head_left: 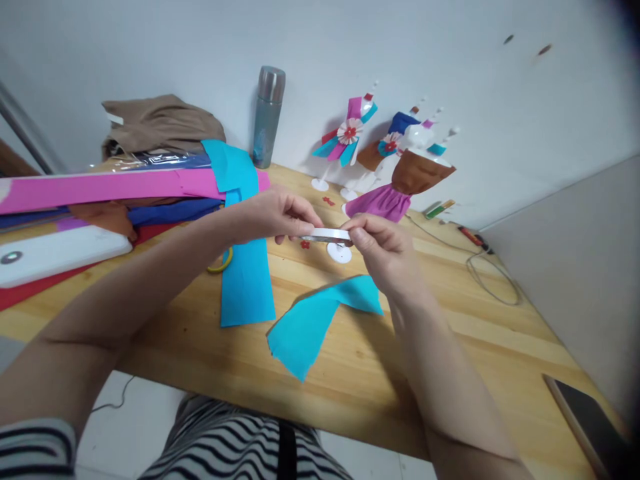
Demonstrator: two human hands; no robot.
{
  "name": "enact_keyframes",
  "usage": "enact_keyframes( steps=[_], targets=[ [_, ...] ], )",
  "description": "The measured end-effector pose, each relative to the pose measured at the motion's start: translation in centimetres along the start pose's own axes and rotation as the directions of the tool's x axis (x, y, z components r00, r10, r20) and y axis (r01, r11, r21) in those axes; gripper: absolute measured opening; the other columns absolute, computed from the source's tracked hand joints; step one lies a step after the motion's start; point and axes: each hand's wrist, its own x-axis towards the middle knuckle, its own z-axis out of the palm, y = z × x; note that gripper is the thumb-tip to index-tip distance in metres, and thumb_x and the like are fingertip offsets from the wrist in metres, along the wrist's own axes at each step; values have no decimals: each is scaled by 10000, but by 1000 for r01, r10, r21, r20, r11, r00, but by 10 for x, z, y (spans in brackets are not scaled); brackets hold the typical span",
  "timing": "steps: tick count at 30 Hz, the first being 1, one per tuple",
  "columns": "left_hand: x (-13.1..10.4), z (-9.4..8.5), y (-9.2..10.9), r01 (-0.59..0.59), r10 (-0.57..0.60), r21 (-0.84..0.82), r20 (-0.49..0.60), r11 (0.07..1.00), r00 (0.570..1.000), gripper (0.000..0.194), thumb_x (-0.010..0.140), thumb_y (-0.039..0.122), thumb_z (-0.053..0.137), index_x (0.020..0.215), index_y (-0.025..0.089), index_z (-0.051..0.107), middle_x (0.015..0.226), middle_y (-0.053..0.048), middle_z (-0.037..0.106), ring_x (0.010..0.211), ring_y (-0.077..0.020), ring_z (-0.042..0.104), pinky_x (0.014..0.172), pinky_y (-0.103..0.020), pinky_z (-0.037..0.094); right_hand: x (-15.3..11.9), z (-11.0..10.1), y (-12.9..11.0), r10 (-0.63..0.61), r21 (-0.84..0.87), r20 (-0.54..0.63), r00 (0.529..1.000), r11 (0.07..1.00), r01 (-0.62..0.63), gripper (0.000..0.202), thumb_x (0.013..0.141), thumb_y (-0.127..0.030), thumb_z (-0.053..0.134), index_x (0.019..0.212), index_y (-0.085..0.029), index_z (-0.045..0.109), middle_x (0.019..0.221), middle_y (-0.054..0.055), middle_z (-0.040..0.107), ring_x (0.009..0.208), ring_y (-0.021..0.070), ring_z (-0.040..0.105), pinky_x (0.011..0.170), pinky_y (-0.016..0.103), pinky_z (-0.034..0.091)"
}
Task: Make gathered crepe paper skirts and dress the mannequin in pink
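A narrow roll of white tape, seen edge-on, is held level between my two hands above the table. My left hand pinches its left end, and the fingertips of my right hand close on its right end. Below the hands lies a curved piece of turquoise crepe paper. A longer turquoise strip runs down the table under my left forearm. Beside that strip a yellow scissor-like handle shows, the rest hidden. A small red flower cutout lies just under the tape.
Small dress forms in coloured paper stand at the back, one with a brown top and pink skirt. A thermos flask is by the wall. Pink paper and a white device lie left, a phone at front right.
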Motion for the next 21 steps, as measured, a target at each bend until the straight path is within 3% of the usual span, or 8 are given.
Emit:
enact_keyframes(
  steps=[6, 11, 14, 17, 21],
  targets=[
    [-1, -7, -3, 34, -31, -62, 52, 997, 998, 266, 759, 218, 689, 1006, 134, 741, 779, -46, 716, 679, -110, 639, 537, -156, 492, 5, 0, -4, 28, 324, -50, 998, 946, -11, 236, 755, -456, 747, 741, -232, 677, 609, -18, 535, 644, 148, 541, 596, 286, 439],
    [-2, -1, -1, 31, -18, -200, 67, 979, 998, 255, 744, 264, 720, 941, 104, 737, 730, -51, 706, 616, -103, 633, 503, -160, 495, 10, 6, 0, 16, 489, -74, 997, 872, 23, 300, 740, -451, 752, 654, -230, 568, 605, -31, 454, 699, 165, 570, 785, 382, 519],
    [-3, 4, 2, 15, 5, -247, 81, 969, 997, 177, 713, 224, 738, 830, 92, 729, 622, -18, 666, 533, -77, 590, 494, -158, 492, 12, 12, 8, 32, 504, -94, 995, 863, 19, 359, 701, -480, 756, 636, -249, 490, 587, -42, 388, 689, 181, 561, 834, 438, 520],
    [-2, 5, 2, -8, 32, -302, 74, 953, 997, 130, 687, 191, 751, 758, 91, 708, 609, -15, 662, 544, -80, 600, 530, -168, 509, 12, 17, 13, 56, 437, -71, 996, 899, -19, 370, 759, -541, 657, 653, -260, 440, 594, -28, 389, 729, 206, 571, 864, 474, 516],
    [-2, -3, -2, -31, 55, -298, 74, 954, 996, 138, 698, 194, 740, 790, 96, 711, 676, -39, 692, 604, -95, 626, 570, -179, 522, 13, 18, 10, 87, 421, -102, 991, 906, -36, 338, 766, -530, 640, 677, -265, 451, 594, -28, 392, 718, 201, 571, 881, 465, 517]
  ],
)
